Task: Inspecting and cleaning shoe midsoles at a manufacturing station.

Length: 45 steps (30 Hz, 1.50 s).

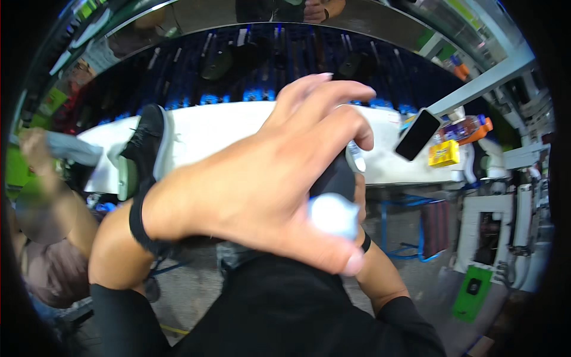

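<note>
My left hand point(262, 184) is raised close to the view, its back toward me, fingers bent and spread. A rounded pale blue-white wad point(334, 215), blurred, sits between its thumb and fingers; its exact kind is unclear. Behind it, my right hand point(360, 196) is mostly hidden; a few fingers show along the edge of a dark shoe point(334, 178), which it seems to hold. Part of that shoe is covered by my left hand. Another black shoe point(148, 140) with a pale sole lies on the white worktop point(208, 128), beside my left wrist.
A phone point(418, 135), a yellow box point(444, 154) and an orange-capped bottle point(467, 128) lie at the worktop's right. Beyond runs a dark roller conveyor point(262, 65). A blue-framed stool point(431, 229) stands at right. Another person's arm point(65, 196) is at left.
</note>
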Each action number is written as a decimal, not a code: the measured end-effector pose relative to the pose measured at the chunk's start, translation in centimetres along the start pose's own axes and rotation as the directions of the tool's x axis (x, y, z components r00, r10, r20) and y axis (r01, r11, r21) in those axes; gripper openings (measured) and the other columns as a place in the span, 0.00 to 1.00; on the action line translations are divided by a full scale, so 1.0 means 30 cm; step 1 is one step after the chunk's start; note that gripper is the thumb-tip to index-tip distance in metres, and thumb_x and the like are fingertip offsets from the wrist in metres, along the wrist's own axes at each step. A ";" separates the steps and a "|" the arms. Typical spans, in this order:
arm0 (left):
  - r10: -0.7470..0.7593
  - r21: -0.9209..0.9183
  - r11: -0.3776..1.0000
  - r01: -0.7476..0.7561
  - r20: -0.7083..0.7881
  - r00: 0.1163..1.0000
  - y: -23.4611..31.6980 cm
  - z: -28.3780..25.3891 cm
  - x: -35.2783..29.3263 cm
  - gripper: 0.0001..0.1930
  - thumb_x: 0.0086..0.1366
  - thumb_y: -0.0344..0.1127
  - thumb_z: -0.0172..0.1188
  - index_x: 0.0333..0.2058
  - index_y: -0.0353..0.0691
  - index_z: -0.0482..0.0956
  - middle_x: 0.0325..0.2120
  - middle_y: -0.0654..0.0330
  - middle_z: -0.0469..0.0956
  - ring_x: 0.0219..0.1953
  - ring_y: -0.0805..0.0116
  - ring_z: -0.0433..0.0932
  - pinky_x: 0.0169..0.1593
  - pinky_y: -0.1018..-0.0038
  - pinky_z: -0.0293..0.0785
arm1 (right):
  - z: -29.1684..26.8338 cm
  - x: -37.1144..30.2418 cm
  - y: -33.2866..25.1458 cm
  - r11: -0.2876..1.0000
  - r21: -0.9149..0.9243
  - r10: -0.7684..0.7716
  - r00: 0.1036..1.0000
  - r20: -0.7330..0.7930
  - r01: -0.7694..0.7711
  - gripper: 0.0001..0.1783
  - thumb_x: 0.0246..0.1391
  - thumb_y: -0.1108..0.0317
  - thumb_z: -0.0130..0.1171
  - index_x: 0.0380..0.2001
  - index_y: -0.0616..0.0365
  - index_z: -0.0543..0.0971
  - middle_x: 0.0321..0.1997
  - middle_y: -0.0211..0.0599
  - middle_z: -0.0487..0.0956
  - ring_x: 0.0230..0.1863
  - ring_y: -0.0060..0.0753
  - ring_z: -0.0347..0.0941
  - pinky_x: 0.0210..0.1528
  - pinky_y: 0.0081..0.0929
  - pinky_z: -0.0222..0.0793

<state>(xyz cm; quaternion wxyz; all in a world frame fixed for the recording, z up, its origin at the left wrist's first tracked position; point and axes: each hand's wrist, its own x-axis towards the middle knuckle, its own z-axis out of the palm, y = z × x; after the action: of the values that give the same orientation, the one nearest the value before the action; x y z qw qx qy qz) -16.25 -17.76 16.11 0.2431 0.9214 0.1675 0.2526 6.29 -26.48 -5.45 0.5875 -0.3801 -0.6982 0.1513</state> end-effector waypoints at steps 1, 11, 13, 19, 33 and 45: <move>-0.101 0.022 0.995 0.100 0.036 0.994 0.032 -0.019 -0.051 0.64 0.43 0.76 0.79 0.68 0.35 0.67 0.75 0.32 0.54 0.77 0.30 0.53 0.75 0.41 0.56 | 0.047 -0.028 -0.037 1.000 0.006 -0.022 0.998 -0.063 0.022 0.39 0.42 0.62 0.85 0.57 0.58 0.78 0.49 0.42 0.79 0.48 0.47 0.77 0.53 0.42 0.76; -0.650 -0.029 0.754 0.656 0.113 0.752 0.143 -0.082 -0.454 0.84 0.40 0.57 0.91 0.80 0.35 0.33 0.79 0.37 0.46 0.78 0.39 0.59 0.78 0.54 0.61 | 0.209 0.105 -0.106 0.943 0.140 -0.319 0.941 0.117 0.302 0.31 0.38 0.49 0.87 0.33 0.50 0.75 0.29 0.27 0.72 0.32 0.36 0.69 0.37 0.36 0.65; -0.680 -0.031 0.726 0.687 0.116 0.724 0.121 -0.073 -0.510 0.85 0.39 0.63 0.89 0.79 0.35 0.32 0.79 0.38 0.43 0.79 0.41 0.54 0.79 0.52 0.56 | 0.234 0.109 -0.102 0.934 0.164 -0.341 0.931 0.133 0.319 0.30 0.39 0.49 0.86 0.31 0.50 0.74 0.28 0.27 0.72 0.30 0.34 0.69 0.35 0.35 0.64; -0.727 -0.045 0.682 0.730 0.065 0.683 0.110 -0.050 -0.603 0.83 0.41 0.59 0.90 0.79 0.36 0.32 0.78 0.38 0.43 0.80 0.43 0.51 0.80 0.52 0.54 | 0.277 0.100 -0.109 0.924 0.183 -0.366 0.915 0.172 0.336 0.27 0.43 0.49 0.83 0.30 0.51 0.75 0.26 0.28 0.72 0.28 0.34 0.69 0.34 0.35 0.64; -0.819 0.145 0.408 0.901 -0.379 0.432 0.089 0.151 -0.529 0.74 0.42 0.40 0.91 0.78 0.37 0.42 0.62 0.37 0.65 0.63 0.38 0.75 0.65 0.52 0.77 | 0.302 0.102 -0.127 0.994 -0.030 -0.092 0.953 0.289 0.105 0.23 0.30 0.61 0.83 0.28 0.54 0.79 0.54 0.38 0.84 0.62 0.52 0.81 0.64 0.58 0.79; -0.844 -0.558 0.536 0.634 -0.373 0.385 0.117 0.144 -0.561 0.79 0.44 0.43 0.92 0.81 0.42 0.36 0.68 0.45 0.67 0.70 0.50 0.71 0.73 0.55 0.71 | 0.248 0.074 -0.100 0.995 0.029 -0.100 0.972 0.212 0.096 0.27 0.38 0.53 0.85 0.27 0.56 0.77 0.51 0.43 0.83 0.59 0.52 0.82 0.63 0.51 0.81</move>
<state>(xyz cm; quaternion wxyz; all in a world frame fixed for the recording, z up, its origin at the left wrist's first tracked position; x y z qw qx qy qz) -26.98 -29.48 8.24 0.4107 0.5550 0.5902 0.4183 -1.76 -25.15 -3.89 0.5196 -0.3215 -0.7735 0.1683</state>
